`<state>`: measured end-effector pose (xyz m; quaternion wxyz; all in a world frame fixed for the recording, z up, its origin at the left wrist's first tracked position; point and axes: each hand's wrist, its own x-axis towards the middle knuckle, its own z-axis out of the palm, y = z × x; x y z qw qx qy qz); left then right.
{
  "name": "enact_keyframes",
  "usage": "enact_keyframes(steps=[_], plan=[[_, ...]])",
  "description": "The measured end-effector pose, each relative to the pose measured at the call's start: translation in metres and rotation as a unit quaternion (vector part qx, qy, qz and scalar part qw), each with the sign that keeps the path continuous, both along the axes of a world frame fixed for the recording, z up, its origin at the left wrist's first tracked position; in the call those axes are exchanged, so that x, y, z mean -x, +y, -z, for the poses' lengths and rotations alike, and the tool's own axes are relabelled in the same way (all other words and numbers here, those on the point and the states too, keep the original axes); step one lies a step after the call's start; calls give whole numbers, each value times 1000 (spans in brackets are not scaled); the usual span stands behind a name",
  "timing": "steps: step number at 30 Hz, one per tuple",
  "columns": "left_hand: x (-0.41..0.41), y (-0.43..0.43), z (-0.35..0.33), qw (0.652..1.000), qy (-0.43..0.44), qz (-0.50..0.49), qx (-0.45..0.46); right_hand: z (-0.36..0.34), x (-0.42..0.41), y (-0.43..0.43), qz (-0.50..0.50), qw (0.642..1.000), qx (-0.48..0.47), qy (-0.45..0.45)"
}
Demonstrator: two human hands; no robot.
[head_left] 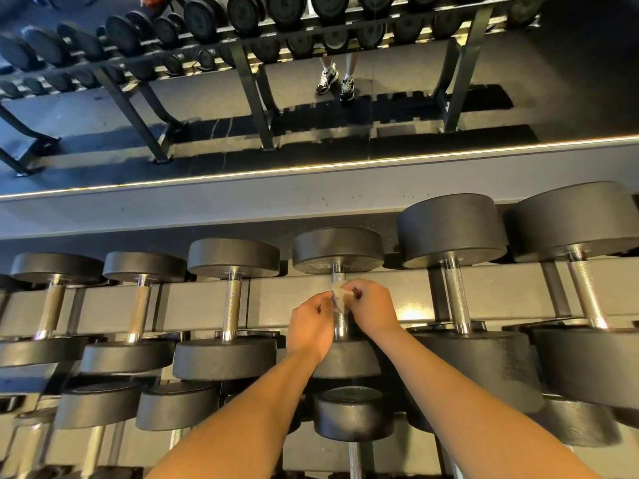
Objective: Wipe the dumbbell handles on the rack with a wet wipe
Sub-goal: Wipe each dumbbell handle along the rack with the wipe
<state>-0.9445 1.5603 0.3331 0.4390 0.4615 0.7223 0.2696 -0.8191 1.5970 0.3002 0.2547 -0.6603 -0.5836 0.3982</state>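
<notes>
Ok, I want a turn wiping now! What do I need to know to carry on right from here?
Hands: the left grip pinches the wet wipe; the right grip pinches it too.
Where: the wipe is at the handle of the top-row dumbbell straight ahead on the rack.
Done: cannot tell which handles are already wiped.
Left: finish this handle, then work along the others.

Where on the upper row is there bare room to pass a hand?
Bare rack beam shows between the handle being wiped and the next handle to its right; the grey ledge behind is bare too. The front heads sit crowded.
</notes>
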Motion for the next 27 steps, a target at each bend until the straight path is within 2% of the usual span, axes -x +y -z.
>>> enact_keyframes(steps=[3, 6, 9, 17, 23, 27], plan=[[1, 1, 4, 1000, -15, -5, -1, 4, -2, -7, -16, 1000, 15, -3], [1, 1, 7, 999, -32, -13, -1, -8, 2, 9, 28, 999, -23, 27], [1, 0, 6, 999, -40, -16, -6, -16, 9, 26, 62, 997, -14, 44], [1, 0, 4, 999, -32, -19, -14, 3, -4, -10, -3, 999, 36, 7], [1, 0, 2, 999, -30, -19, -10, -10, 4, 15, 44, 997, -4, 68], [1, 0, 1, 999, -28, -13, -11, -5, 6, 12, 18, 999, 14, 33]])
